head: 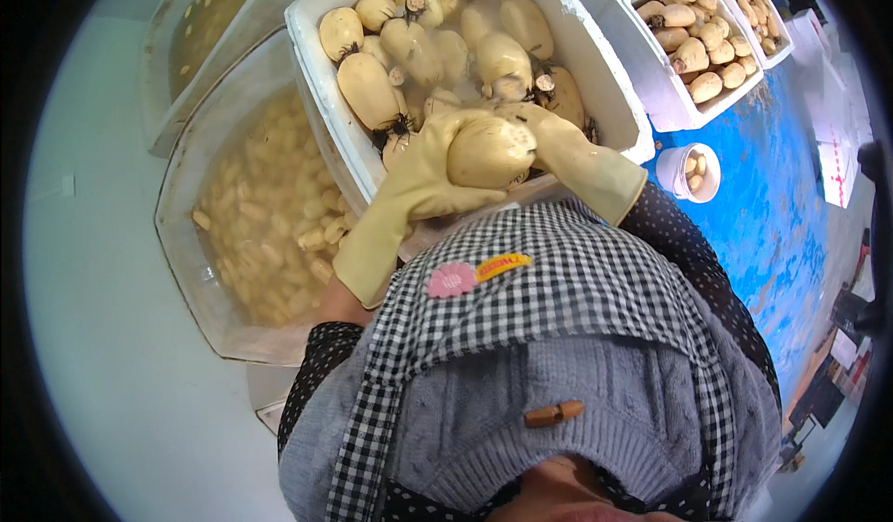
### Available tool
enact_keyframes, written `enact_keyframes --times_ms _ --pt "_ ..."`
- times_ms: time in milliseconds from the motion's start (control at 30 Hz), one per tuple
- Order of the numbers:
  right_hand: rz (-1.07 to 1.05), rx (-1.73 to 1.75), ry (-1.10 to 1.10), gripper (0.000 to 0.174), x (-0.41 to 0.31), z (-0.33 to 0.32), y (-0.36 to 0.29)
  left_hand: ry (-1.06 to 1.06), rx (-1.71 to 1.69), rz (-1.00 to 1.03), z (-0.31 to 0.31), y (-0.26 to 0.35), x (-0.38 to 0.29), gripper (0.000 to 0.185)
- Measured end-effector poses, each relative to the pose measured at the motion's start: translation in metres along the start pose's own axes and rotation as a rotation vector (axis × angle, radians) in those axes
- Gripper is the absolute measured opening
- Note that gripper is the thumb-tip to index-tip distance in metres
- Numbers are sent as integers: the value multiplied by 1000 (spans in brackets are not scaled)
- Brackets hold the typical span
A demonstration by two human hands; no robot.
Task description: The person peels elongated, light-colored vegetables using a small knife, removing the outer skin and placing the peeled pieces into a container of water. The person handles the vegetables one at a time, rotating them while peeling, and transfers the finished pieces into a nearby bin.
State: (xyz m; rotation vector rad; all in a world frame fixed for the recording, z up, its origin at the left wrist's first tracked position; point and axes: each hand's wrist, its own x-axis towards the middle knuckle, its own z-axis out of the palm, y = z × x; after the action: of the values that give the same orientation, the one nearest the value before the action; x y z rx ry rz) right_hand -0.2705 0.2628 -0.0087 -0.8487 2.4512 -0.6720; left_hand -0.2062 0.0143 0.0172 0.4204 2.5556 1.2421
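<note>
My left hand [431, 172], in a pale yellow rubber glove, cups a thick lotus root section [488, 152] from the left, its thumb along the near side. Small holes show at the root's right end. My right hand [568, 148], gloved the same way, bends around the far side and that right end; its fingertips are mostly hidden. Both hands are over the near edge of a white foam box [607, 82]. Inside, several lotus root sections [366, 89] lie in cloudy water, some with dark root hairs at their joints.
At left, a large white tub [230, 75] holds many small pale pieces under murky water, with another water-filled tub [157, 103] behind it. Foam boxes of lotus roots [704, 47] stand at upper right. A small white bucket [673, 173] sits on the blue floor [767, 229].
</note>
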Motion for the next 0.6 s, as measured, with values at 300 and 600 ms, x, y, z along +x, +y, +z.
enact_keyframes --times_ms 300,600 --pt "394 1589 -38 47 6 -26 -7 356 90 317 -8 -16 20 97" --pt "332 1586 91 54 -12 -17 0 197 -1169 -296 3 -12 40 79"
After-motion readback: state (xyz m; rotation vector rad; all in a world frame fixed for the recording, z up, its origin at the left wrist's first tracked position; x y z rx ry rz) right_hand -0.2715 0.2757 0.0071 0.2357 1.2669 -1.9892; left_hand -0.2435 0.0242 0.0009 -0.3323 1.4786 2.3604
